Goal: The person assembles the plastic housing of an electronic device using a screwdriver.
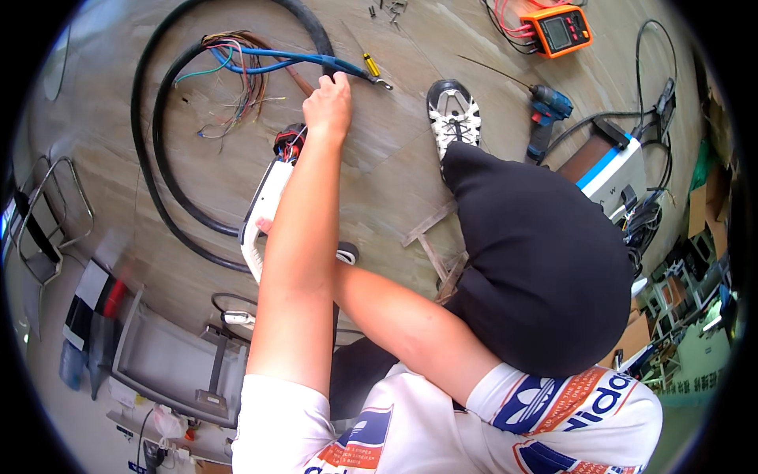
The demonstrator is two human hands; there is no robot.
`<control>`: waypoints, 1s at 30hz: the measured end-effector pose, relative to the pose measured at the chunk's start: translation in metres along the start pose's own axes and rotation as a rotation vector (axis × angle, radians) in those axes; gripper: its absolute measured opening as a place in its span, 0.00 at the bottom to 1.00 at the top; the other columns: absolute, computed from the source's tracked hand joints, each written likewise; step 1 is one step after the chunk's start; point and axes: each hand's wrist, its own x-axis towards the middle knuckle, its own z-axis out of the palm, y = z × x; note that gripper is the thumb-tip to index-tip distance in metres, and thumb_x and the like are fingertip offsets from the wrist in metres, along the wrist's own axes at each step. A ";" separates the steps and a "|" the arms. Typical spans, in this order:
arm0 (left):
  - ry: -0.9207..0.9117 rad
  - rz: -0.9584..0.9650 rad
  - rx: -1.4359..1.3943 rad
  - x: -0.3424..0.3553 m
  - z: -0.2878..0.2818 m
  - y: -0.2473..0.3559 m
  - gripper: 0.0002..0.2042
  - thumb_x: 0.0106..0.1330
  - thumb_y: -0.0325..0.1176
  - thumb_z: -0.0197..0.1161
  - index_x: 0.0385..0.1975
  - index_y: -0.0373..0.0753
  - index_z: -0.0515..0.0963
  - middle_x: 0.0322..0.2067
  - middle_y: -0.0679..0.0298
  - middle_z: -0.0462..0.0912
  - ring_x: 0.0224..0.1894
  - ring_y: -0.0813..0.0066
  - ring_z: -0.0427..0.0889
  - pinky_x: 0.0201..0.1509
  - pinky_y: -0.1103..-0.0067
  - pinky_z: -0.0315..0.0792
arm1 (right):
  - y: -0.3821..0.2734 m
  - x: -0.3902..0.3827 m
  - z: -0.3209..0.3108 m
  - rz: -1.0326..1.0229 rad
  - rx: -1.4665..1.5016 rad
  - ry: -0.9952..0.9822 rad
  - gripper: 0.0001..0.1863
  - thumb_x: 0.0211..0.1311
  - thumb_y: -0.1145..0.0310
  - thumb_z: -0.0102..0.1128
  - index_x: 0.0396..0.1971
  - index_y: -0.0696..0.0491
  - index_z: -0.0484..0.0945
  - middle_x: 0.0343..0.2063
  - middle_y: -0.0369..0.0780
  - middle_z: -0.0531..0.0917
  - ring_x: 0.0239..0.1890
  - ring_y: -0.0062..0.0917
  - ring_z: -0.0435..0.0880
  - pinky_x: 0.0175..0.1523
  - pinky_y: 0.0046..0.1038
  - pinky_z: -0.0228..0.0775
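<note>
My left hand (328,109) is closed, knuckles up, beside blue cables (276,57) ending in a metal lug; what its fingers hold is hidden. Below it is a white, curved, gun-shaped connector housing (267,193), with a red and black end (289,141) and small coloured wires showing. My right arm crosses under the left forearm. Only fingertips of my right hand (264,226) show, gripping the housing's side; the rest is covered. A bundle of thin coloured wires (251,87) fans out from the end of a thick black cable (136,118) coiled on the floor.
A yellow screwdriver (371,65) lies past the lug. Further right are an orange multimeter (560,31) with leads, a blue cordless drill (549,110) with a long bit, and a white-and-blue box (612,178). My shoe (455,114) rests mid-floor. A metal-framed chair (47,229) stands left.
</note>
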 end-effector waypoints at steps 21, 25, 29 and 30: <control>0.640 -0.267 -0.616 -0.192 -0.119 -0.072 0.15 0.58 0.23 0.67 0.45 0.36 0.78 0.33 0.56 0.84 0.33 0.70 0.86 0.40 0.77 0.79 | -0.077 -0.003 -0.043 0.289 0.056 -0.001 0.46 0.38 0.34 0.71 0.47 0.61 0.78 0.45 0.53 0.83 0.51 0.42 0.82 0.55 0.37 0.72; 0.656 -0.284 -0.677 -0.190 -0.104 -0.070 0.15 0.57 0.24 0.67 0.45 0.37 0.78 0.32 0.57 0.84 0.32 0.71 0.86 0.39 0.76 0.78 | -0.075 0.002 -0.043 0.305 0.011 0.030 0.39 0.43 0.40 0.69 0.46 0.60 0.80 0.44 0.54 0.83 0.52 0.42 0.82 0.55 0.37 0.71; 0.629 -0.294 -0.622 -0.184 -0.094 -0.072 0.15 0.56 0.23 0.67 0.45 0.37 0.78 0.32 0.56 0.84 0.31 0.66 0.86 0.39 0.75 0.78 | -0.067 0.006 -0.037 0.260 0.018 0.038 0.33 0.50 0.48 0.67 0.46 0.61 0.79 0.44 0.54 0.83 0.51 0.42 0.82 0.52 0.37 0.72; 0.625 -0.300 -0.636 -0.185 -0.092 -0.075 0.15 0.56 0.23 0.67 0.45 0.37 0.77 0.32 0.56 0.84 0.31 0.65 0.86 0.38 0.74 0.78 | -0.066 0.004 -0.036 0.265 0.026 0.037 0.30 0.53 0.51 0.65 0.47 0.60 0.79 0.44 0.53 0.83 0.50 0.41 0.83 0.50 0.37 0.72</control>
